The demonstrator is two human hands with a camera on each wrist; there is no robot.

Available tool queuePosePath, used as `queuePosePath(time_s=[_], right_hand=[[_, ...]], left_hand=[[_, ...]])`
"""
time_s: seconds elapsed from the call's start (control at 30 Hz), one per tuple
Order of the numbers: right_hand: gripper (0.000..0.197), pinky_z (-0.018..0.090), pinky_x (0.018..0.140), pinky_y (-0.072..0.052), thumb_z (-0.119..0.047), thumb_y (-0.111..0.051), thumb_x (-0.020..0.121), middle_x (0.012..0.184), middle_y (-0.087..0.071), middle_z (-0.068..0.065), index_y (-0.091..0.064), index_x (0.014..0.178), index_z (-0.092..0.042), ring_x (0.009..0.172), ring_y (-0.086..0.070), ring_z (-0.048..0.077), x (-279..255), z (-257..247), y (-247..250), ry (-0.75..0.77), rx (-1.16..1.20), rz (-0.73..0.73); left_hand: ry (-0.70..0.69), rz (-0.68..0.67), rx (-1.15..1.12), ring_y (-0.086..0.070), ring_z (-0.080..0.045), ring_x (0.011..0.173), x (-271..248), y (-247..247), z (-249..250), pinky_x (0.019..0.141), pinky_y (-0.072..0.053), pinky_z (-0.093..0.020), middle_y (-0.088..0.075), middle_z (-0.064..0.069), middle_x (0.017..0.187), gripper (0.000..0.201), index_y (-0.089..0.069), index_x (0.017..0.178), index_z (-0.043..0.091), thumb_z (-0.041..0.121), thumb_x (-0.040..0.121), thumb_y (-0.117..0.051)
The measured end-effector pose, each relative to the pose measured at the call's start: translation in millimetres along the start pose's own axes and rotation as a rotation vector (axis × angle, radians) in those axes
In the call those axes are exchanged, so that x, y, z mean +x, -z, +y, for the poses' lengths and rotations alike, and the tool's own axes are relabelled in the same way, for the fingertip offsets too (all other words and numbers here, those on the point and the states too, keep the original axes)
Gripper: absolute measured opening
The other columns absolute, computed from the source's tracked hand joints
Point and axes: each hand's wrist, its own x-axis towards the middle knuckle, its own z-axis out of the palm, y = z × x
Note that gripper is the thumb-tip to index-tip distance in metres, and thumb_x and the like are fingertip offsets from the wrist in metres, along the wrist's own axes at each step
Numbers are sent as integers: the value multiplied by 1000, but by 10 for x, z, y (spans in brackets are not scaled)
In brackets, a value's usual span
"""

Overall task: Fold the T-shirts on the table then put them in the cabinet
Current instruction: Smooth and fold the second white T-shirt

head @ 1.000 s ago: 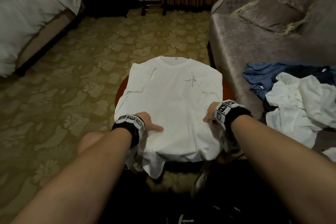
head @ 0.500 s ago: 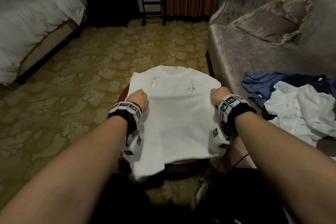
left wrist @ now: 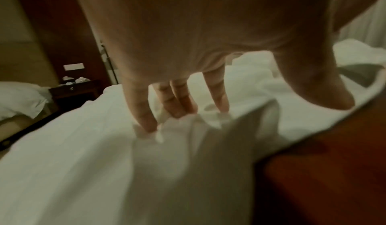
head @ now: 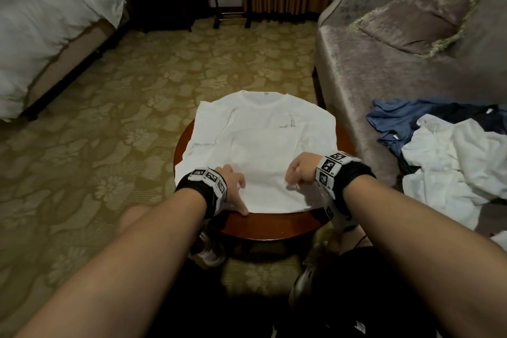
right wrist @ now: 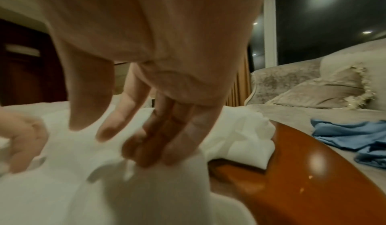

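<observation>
Both grips working the near hem: left hand (head: 233,186) is pressing spread fingers (left wrist: 144,116) into bunching cloth; right hand (head: 301,170) is curling its fingertips (right wrist: 146,152) onto a raised fold, apparently pinching it. White T-shirt (head: 263,151) is lying face up on the round wooden surface (head: 274,225), hem at the near edge. Risk: uneven pulling is likely skewing the fold, or cloth sliding off the polished rim. More shirts (head: 452,162) are waiting on the sofa (head: 356,68).

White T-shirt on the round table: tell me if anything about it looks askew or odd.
The white T-shirt lies mostly flat on the round table, but its left side and shoulder overhang the rim. The cloth bunches under the left hand and right hand.
</observation>
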Motion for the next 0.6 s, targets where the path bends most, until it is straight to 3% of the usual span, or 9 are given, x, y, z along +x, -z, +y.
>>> queuePosePath(time_s=[0.07,0.1,0.2,0.27,0.37,0.43,0.47,0.53,0.6], right_hand=[[7,14,54,-42,-9,-72,81,69,-61,-13,-73,85,-14,74,-56,8,-25,-16,-24,20,-104,-73],[14,10,54,-41,-10,-72,82,73,-59,-14,-73,96,-13,77,-55,6,-36,-22,-21,23,-130,-96],[26,15,64,-43,-17,-76,79,83,-62,-10,-72,104,-13,82,-57,6,-77,-39,-49,21,-195,-112],[39,22,79,-44,-25,-80,75,100,-58,-5,-70,111,-16,101,-56,15,-67,-57,-108,-14,-285,-114],[52,31,86,-48,-35,-83,69,116,-47,0,-65,115,-20,109,-54,24,-16,-67,-245,-55,-578,-88],[42,39,90,-51,-37,-79,71,116,-43,4,-67,108,-21,106,-54,29,-28,-71,-295,-37,-783,-35],[37,41,90,-51,-37,-77,73,115,-44,4,-67,105,-22,106,-54,28,0,-48,-315,-44,-837,4],[31,37,87,-53,-34,-77,73,115,-53,-1,-68,100,-24,100,-58,23,32,-20,-321,-41,-891,32],[25,29,82,-54,-29,-73,78,111,-64,-1,-69,101,-21,93,-63,22,22,-22,-284,-57,-831,-13]], left_hand=[[-6,45,51,-36,-29,124,41,-72,-26,102,-40,-44,-35,-3,131,72,-52,122,33,53,59,-83],[-22,70,38,-35,-28,124,52,-107,-33,103,-39,-41,-34,-4,132,59,-57,116,31,45,65,-82],[-51,185,-8,-40,-28,119,43,-156,-51,100,-40,-32,-40,-5,129,17,-70,100,22,29,84,-68],[-41,245,-86,-51,-30,109,26,-119,-77,91,-45,-32,-48,-7,118,15,-70,92,18,25,90,-57],[-36,243,-254,-58,-28,96,26,-22,-147,75,-42,-28,-57,-3,90,13,-54,77,17,15,90,-54],[-26,195,-304,-58,-25,96,-22,10,-169,77,-42,-28,-58,-1,90,12,-55,88,17,26,88,-62],[-20,141,-287,-56,-23,94,-42,6,-171,77,-43,-29,-57,0,92,27,-54,95,17,35,83,-70],[-23,0,-189,-52,-21,89,-76,-22,-161,67,-41,-27,-53,1,94,46,-50,99,18,41,73,-79],[-30,-71,-114,-52,-20,85,-90,-68,-166,59,-38,-24,-55,0,92,40,-52,95,17,36,73,-80]])
